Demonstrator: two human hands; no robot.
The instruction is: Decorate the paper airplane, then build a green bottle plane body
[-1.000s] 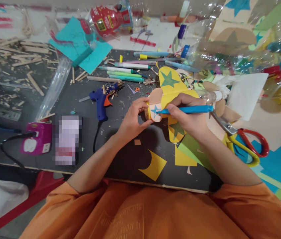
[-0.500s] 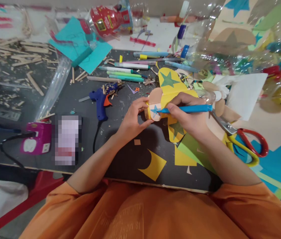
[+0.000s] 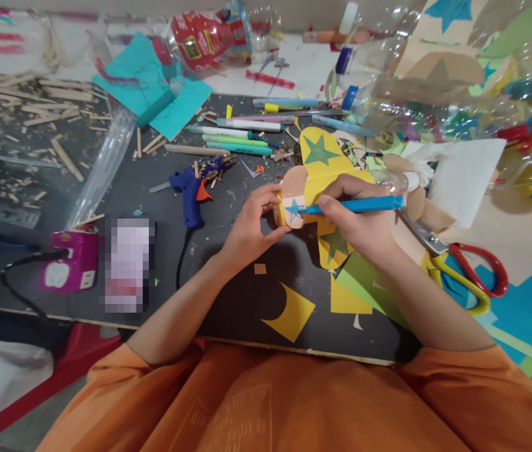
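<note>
A yellow paper aeroplane model (image 3: 317,164) with green stars on its wings lies on the dark table (image 3: 242,301) in front of me. My left hand (image 3: 251,227) is closed on its tan tail end, steadying it. My right hand (image 3: 358,221) grips a blue marker (image 3: 364,204), whose tip touches a blue star drawn on the tail piece (image 3: 294,210). A clear plastic bottle neck (image 3: 400,182) sticks out at the model's right side.
A blue glue gun (image 3: 191,193) lies left of my hands. Several markers (image 3: 242,135) lie further back. Red-and-yellow scissors (image 3: 463,270) sit at the right. A yellow crescent cut-out (image 3: 291,312), paper scraps, wooden sticks (image 3: 49,107), clear bottles (image 3: 435,94) and a pink power strip (image 3: 70,262) surround them.
The marker tip has shifted very slightly on the blue star. Both hands stay where they were.
</note>
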